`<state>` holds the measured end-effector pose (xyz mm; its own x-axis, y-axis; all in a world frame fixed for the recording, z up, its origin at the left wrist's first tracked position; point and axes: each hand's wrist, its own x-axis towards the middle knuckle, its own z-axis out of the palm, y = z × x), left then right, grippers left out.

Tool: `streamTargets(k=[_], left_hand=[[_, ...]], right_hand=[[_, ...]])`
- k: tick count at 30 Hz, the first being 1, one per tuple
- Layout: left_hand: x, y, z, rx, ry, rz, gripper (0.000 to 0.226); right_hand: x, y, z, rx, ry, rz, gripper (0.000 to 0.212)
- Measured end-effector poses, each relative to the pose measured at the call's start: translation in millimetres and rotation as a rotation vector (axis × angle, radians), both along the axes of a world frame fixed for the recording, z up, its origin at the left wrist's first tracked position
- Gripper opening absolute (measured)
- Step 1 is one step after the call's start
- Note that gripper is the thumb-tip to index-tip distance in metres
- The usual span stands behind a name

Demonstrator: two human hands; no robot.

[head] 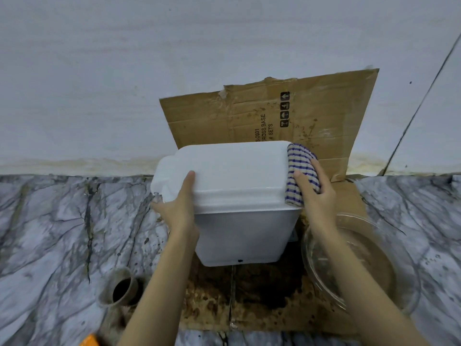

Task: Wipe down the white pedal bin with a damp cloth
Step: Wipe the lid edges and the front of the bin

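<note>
1. The white rectangular plastic pedal bin (232,171) stands mid-frame on a stained brown cardboard sheet (249,116), long axis left to right.
2. A beige blue-striped cloth (299,161) drapes over its lid's right end, clasped by the right hand (316,196) fingers.
3. The left hand (179,206) fingers grip the left end; the bare lid top lies leftward of the cloth.
4. A clear glass bowl (361,218) sits lower right.
</note>
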<state>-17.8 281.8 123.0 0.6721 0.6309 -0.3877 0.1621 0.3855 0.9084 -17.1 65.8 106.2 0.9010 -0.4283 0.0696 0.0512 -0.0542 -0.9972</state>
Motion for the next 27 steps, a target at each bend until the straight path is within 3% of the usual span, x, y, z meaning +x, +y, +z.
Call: streamTargets(k=[2, 5, 9, 13, 17, 27], left_hand=[[3, 11, -1, 0.085, 0.005, 0.000, 0.117], [14, 34, 5, 0.428, 0.002, -0.057, 0.116], [41, 59, 22, 0.770, 0.036, -0.357, 0.106], [57, 66, 29, 0.804, 0.183, -0.598, 0.087], [57, 66, 28, 0.820, 0.157, -0.555, 0.074], [32, 43, 18, 0.795, 0.142, -0.471, 0.079]], right_hand=[[-7, 13, -1, -0.033, -0.002, -0.074, 0.057], [-15, 37, -6, 0.082, -0.028, -0.192, 0.066], [-19, 64, -6, 0.253, -0.079, -0.337, 0.070], [-14, 77, -4, 0.320, -0.170, -0.411, 0.069], [-7, 76, -2, 0.314, -0.188, -0.438, 0.067], [25, 35, 6, 0.279, -0.145, -0.355, 0.060]])
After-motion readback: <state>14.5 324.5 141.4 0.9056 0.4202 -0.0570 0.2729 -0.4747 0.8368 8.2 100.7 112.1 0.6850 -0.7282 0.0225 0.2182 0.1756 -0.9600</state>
